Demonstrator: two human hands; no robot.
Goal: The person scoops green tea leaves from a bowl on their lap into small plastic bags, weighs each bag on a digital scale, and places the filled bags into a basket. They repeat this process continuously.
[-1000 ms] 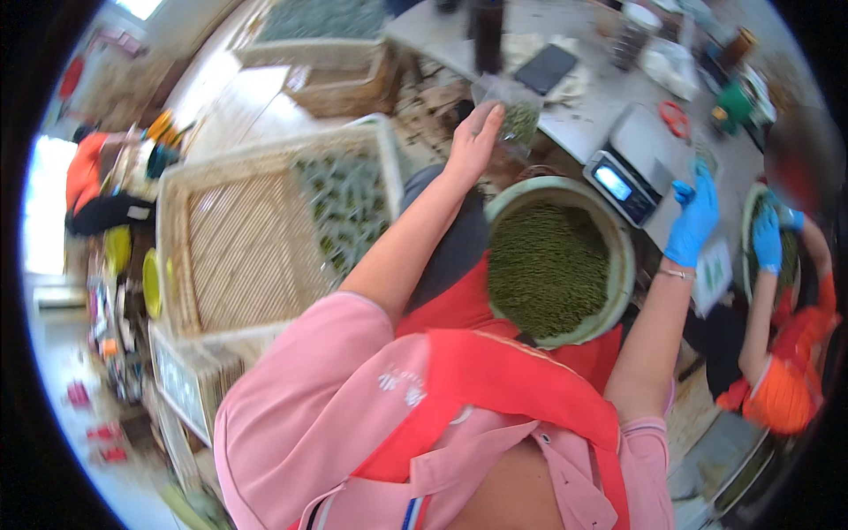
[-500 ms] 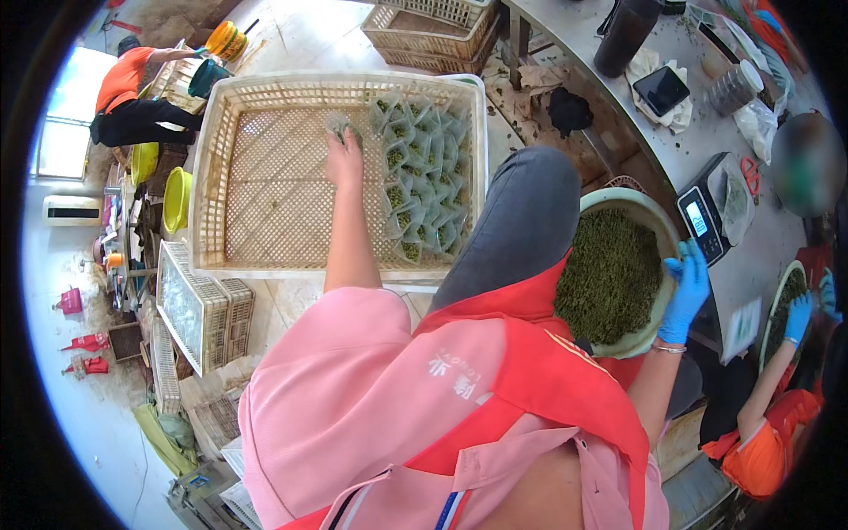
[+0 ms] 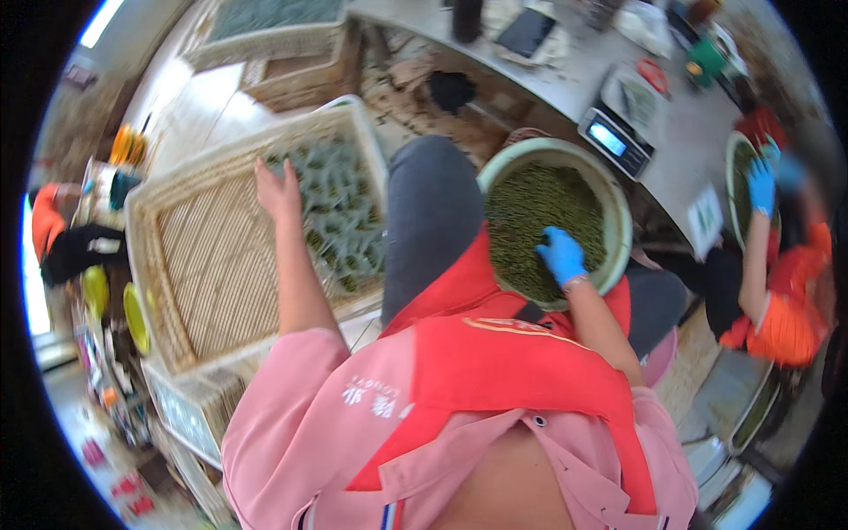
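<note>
My bare left hand (image 3: 278, 187) is over the big cream plastic crate (image 3: 146, 256), beside the left edge of the rows of small clear bags (image 3: 340, 208). Its fingers are apart and no bag shows in its grasp. The bags hold green leaf bits and fill the crate's right side. My right hand (image 3: 564, 256), in a blue glove, reaches into a pale green basin (image 3: 618, 212). Its fingertips touch loose green leaves, like tea (image 3: 521, 208), with thumb and fingers apart. Beyond the basin stands a digital scale (image 3: 616, 140) with a lit display.
The metal table (image 3: 685, 168) carries red scissors (image 3: 652, 76) and a dark phone (image 3: 526, 34) on a cloth. Stacked crates (image 3: 305, 78) stand beyond my crate. At right, a co-worker in blue gloves (image 3: 760, 185) works over another basin (image 3: 735, 168). Another person (image 3: 66, 234) is at far left.
My left hand has moved toward the bags and let go of the bag it held. My right hand has gone from the basin's rim into the leaves. The view has shifted and turned.
</note>
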